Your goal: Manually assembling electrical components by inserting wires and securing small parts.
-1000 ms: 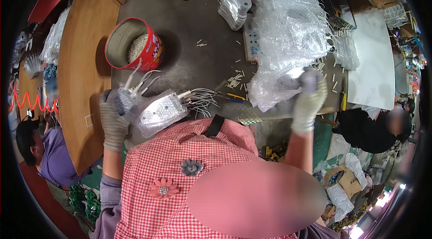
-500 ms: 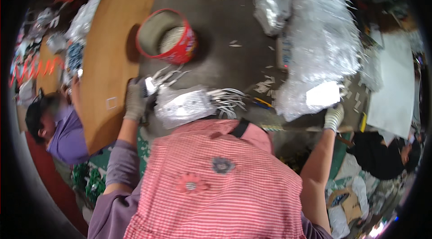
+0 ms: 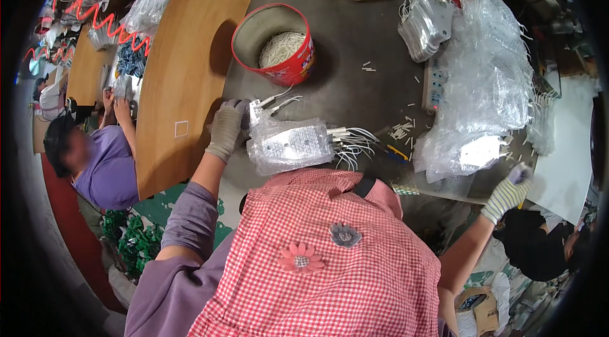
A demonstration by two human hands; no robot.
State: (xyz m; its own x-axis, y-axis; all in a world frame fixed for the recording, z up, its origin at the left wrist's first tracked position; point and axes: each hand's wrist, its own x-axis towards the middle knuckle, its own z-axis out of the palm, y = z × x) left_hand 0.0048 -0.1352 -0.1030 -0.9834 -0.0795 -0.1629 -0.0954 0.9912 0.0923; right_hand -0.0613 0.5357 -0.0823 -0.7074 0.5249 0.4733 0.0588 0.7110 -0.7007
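Observation:
My left hand, in a pale knit glove, is at the left of the grey table. Its bent fingers close on the end of a small flat silver plate with white wires. Right beside it lies a bubble-wrapped pack of such plates, its white leads spreading to the right. My right hand, in a striped glove, hangs at the table's right front edge, its fingers loosely extended with nothing visible in them. Nearest to it is a large bubble-wrapped bundle.
A red bucket holds small white sticks. Silver wired plates are stacked by a power strip. White bits and a yellow-and-blue tool lie on the table. A wooden board stands left; beyond it a person in purple works.
The view has swung, shifting the table's things rightward in the picture. My right hand has drawn slightly away from the large bundle's corner. My left hand stays at the small plate.

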